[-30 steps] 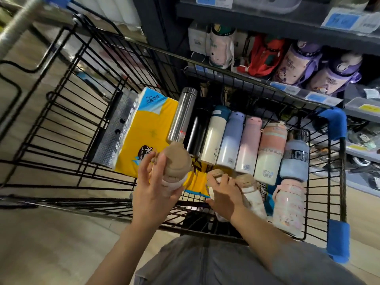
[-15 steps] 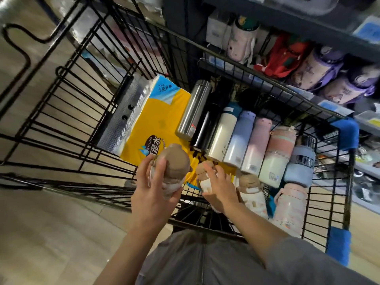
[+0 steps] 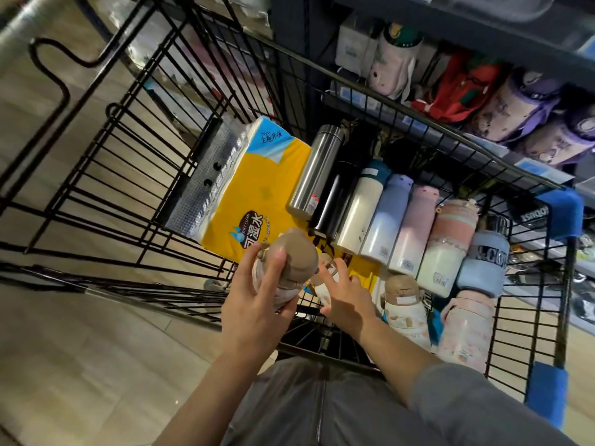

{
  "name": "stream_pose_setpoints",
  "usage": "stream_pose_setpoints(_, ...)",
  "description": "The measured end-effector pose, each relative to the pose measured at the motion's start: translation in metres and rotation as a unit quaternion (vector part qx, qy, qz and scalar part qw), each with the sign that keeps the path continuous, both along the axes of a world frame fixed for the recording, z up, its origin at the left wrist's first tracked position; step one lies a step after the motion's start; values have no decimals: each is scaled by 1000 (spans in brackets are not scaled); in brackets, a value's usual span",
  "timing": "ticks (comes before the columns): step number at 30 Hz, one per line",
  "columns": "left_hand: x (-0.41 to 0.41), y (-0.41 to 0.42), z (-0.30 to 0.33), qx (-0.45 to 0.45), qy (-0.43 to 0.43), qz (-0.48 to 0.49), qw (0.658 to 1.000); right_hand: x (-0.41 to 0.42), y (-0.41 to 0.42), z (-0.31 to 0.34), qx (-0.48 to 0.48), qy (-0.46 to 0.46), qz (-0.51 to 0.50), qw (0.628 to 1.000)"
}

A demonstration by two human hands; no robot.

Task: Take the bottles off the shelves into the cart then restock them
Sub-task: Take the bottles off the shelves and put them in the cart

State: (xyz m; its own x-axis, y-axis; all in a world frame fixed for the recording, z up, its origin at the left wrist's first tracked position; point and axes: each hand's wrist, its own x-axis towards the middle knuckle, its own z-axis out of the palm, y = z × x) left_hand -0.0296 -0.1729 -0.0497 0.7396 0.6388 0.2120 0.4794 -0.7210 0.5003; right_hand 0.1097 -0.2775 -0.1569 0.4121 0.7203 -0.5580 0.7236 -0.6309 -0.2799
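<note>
Way off to the left of both hands it's just the black wire cart (image 3: 135, 175) side, then a yellow pack of tissues (image 3: 257, 188) lying flat on the cart floor, just beyond the left hand (image 3: 257, 304). That hand is wrapped around a small bottle with a tan lid (image 3: 286, 268) — fingers curled over the lid and upper body, held up above the cart floor.

Right beside it, the right hand (image 3: 346, 294) is reaching down with fingers spread over a second tan-lid bottle (image 3: 325, 278) in the cart. It's touching or nearly touching, but I can't tell if it actually has a grip yet.

To the right of that hand there's a third tan-lid bottle (image 3: 405, 304) and a pink patterned one (image 3: 467, 326), and further out from the hands a row of flasks (image 3: 383, 217) lying side by side — steel, black, cream, pale blue, pink. Up past the cart's far edge, the shelf (image 3: 483, 40) holds more kids' bottles in pouches.

My guess on handling: these little bottles look like light, rigid plastic, smooth enough to slip, and the lid bits seem like the weak spot. I'd grab around the body under the lid, not by the lid alone.
</note>
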Motion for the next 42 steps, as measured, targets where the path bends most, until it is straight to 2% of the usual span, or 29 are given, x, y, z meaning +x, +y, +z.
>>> stream_pose_setpoints(6,-2,2,-2,2,-11,-7,1000,11,0,6,21,31,-34,999)
stream_pose_setpoints(11,-1,5,-2,-41,-58,-12,997,25,-9,32,90,-29,-58,994)
stream_pose_setpoints(16,-2,8,1,-80,-102,-9,992,28,-24,61,216,-69,-124,966)
stream_pose_setpoints(22,14,-1,10,-36,-122,-12,992,35,-44,104,329,-127,-163,922)
stream_pose_setpoints(27,51,-36,33,-27,-156,-33,987,52,-76,143,425,-178,-198,865)
stream_pose_setpoints(30,81,-80,52,-4,-196,-58,979,64,-124,165,468,-203,-226,830)
stream_pose_setpoints(34,128,-165,80,11,-267,-81,960,85,-230,187,502,-253,-260,785)
stream_pose_setpoints(37,160,-248,99,-22,-309,-107,945,102,-320,207,536,-255,-294,749)
stream_pose_setpoints(40,190,-331,115,-40,-340,-181,922,115,-408,229,554,-246,-336,721)
stream_pose_setpoints(42,210,-388,130,-57,-344,-216,912,123,-461,245,560,-272,-340,705)
